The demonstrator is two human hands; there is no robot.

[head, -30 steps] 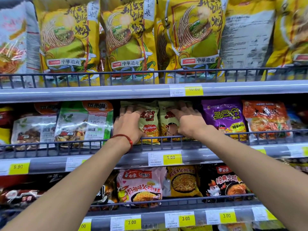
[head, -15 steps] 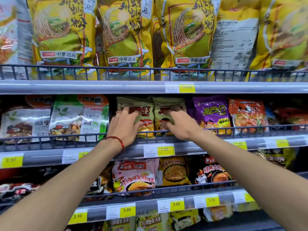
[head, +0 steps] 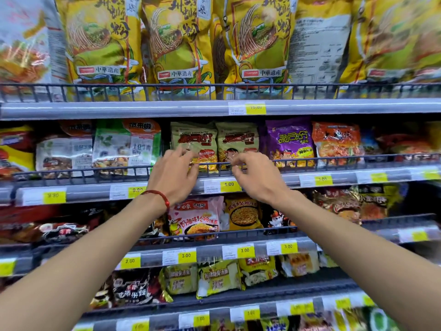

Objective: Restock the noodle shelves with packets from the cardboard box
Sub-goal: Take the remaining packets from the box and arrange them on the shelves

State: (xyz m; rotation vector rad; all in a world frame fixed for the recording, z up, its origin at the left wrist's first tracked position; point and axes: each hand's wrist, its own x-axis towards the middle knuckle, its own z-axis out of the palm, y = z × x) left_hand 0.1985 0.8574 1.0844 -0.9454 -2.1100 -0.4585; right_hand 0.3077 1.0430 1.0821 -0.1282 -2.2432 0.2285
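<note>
- Two olive-green noodle packets, the left packet point(head: 193, 139) and the right packet point(head: 237, 139), stand upright side by side on the second shelf. They touch each other behind the dark wire rail point(head: 334, 158).
- The left hand point(head: 174, 173) is in front of the lower part of the left packet and the rail. Its fingers are spread and only lightly bent, released and grasping nothing. Whether the fingertips touch the packet cannot be told.
- The right hand point(head: 257, 177) is in front of the lower part of the right packet. Its fingers are loosely curled with the tips close to the rail, and nothing shows in its grasp.
- A red cord bracelet point(head: 162, 197) circles the left wrist.
- A yellow price tag point(head: 229, 185) reading 1.00 sits on the shelf edge between the two hands.
- A purple packet point(head: 290, 142) stands just right of the olive pair, with an orange packet point(head: 336, 142) beyond it.
- A green-and-white packet point(head: 126, 146) stands to the left of the pair, with a dark gap between.
- The shelf above holds tall yellow bags point(head: 102, 44) in a row behind its own rail.
- On the shelf below, a pink packet point(head: 195, 218) stands beneath the left wrist, and more noodle packets fill the lower shelves.
</note>
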